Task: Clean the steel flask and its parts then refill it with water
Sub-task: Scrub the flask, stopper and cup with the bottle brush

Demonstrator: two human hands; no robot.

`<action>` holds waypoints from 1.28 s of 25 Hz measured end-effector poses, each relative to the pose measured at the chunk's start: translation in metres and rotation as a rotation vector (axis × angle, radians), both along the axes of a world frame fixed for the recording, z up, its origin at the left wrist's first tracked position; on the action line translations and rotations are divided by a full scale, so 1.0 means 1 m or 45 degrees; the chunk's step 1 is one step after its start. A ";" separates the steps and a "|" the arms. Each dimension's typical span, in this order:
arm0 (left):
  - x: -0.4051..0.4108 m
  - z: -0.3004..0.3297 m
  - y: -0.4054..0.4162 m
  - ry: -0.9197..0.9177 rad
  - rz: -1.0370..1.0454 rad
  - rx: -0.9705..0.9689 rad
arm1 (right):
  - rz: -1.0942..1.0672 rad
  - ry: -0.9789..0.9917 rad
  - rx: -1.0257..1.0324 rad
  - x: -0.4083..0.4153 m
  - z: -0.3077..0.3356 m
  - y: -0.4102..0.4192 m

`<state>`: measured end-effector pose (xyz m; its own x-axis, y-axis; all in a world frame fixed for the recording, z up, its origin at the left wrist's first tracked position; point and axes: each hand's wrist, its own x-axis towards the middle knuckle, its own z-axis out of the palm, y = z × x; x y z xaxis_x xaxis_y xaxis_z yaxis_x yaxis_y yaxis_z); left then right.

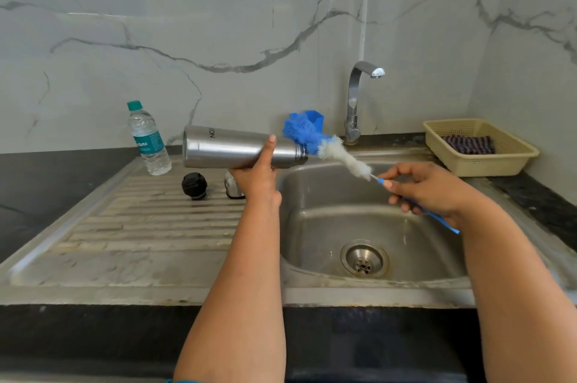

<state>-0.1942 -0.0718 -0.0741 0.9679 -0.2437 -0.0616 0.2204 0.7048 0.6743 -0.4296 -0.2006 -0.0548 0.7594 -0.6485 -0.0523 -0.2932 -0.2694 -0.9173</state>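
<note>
Gripping steel flask (237, 147) horizontally in left hand (257, 176), mouth facing right; right hand (427, 189) pinching bottle brush (340, 154) handle, bristles just outside mouth.

One head-worn view — close, looking forward and down over the sink (312, 270) toward the wall.

Steel flask (231, 147), uncapped, lying horizontal in the air over the drainboard edge, mouth toward the basin. Brush (331, 148), blue-and-white bristles just outside the mouth, handle slanting down to the right. Black stopper (194, 185) and steel cap (232, 186) standing on the drainboard.
</note>
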 end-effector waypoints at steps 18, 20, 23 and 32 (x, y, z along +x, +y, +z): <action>0.000 0.006 0.012 -0.012 -0.126 -0.080 | -0.150 0.062 -0.440 0.020 0.000 0.020; 0.003 0.003 0.014 -0.043 -0.062 -0.078 | -0.080 0.129 -0.349 0.013 0.002 0.019; 0.010 0.002 0.018 0.041 0.010 -0.118 | -0.025 0.057 -0.145 -0.007 0.010 0.013; 0.006 0.007 0.021 -0.101 0.042 -0.150 | -0.122 -0.003 -0.146 0.008 0.003 0.019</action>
<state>-0.1883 -0.0511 -0.0674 0.9762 -0.2127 0.0421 0.1453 0.7859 0.6010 -0.4217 -0.1817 -0.0520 0.6938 -0.7196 0.0279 -0.3205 -0.3432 -0.8829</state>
